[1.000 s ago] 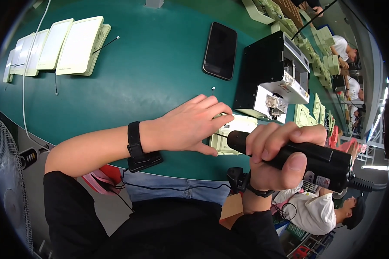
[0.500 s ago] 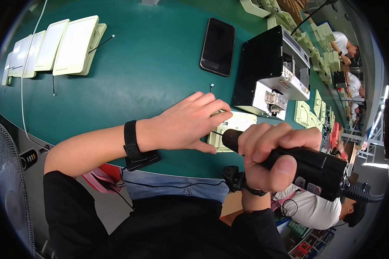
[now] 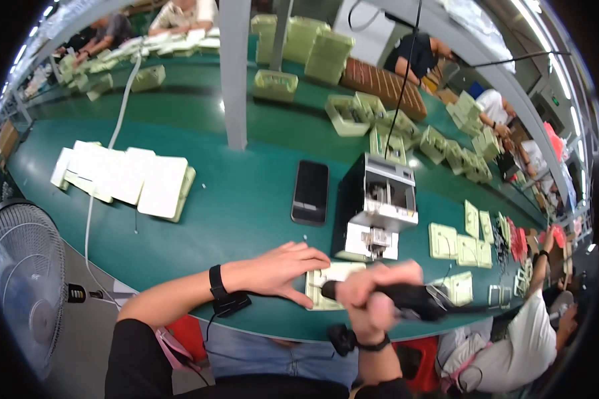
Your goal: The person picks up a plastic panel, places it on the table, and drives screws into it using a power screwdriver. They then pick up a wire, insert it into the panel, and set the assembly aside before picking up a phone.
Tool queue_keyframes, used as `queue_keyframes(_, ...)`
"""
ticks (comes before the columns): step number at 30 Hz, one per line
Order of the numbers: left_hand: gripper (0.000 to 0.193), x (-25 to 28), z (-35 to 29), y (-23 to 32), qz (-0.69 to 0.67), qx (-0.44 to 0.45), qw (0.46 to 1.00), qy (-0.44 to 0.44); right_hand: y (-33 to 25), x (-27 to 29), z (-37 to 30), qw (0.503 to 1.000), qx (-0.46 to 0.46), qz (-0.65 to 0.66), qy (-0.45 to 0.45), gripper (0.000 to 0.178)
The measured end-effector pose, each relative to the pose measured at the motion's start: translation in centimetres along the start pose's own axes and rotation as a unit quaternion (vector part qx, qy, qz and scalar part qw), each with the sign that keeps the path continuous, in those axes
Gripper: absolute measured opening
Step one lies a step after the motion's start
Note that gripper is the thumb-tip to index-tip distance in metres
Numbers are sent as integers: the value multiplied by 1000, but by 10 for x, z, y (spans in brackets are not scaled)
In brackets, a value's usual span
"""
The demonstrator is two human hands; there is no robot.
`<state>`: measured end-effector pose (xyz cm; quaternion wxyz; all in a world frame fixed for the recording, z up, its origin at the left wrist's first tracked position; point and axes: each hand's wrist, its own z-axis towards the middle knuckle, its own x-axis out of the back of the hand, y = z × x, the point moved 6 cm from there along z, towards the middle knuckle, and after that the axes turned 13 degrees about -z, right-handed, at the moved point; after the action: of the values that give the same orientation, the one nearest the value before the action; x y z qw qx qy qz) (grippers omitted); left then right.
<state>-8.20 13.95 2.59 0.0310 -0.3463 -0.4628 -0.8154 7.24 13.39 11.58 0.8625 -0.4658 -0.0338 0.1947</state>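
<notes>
Fingers apart, my left hand [image 3: 283,269] lies across the left edge of a pale green plastic housing part [image 3: 334,271] on the green table. Its fingertips rest at the far side and its thumb at the near side. My right hand [image 3: 371,292] is wrapped around a black electric screwdriver [image 3: 416,301], held almost level with its nose pointing left, over the housing. Motion blurs the right hand and the tool. The bit's tip is hard to make out, so I cannot tell whether it touches the part.
Beyond the housing stands a black and silver screw feeder [image 3: 354,216], with a black phone [image 3: 311,193] to its left. White-faced panels [image 3: 163,186] lie overlapped at the left. More pale green parts [image 3: 443,241] lie at the right. A grey post [image 3: 235,80] rises behind; co-workers sit nearby.
The view has tilted up, showing more of the far benches. My left hand stays on the housing; the screwdriver is still in my right hand, now lying more level.
</notes>
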Motion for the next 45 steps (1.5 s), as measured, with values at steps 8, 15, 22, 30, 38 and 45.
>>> queue_keyframes(8,54,44,22,-19,296,64,937,172,-40,90,18,988,75,47,125,38)
queue_keyframes(15,91,57,79,-66,255,244,903,244,-29,133,0,982,32,-23,182,27)
queue_keyframes(22,115,70,103,-96,322,358,872,87,-14,155,-10,982,-2,-45,185,23)
queue_keyframes(30,117,101,96,-106,230,260,938,9,-5,157,-14,980,-26,-79,183,21)
queue_keyframes(38,101,87,100,-100,240,307,919,53,1,155,-19,970,-35,-89,224,26)
queue_keyframes(45,89,87,99,-97,244,312,912,107,-1,148,-22,975,14,-106,196,16)
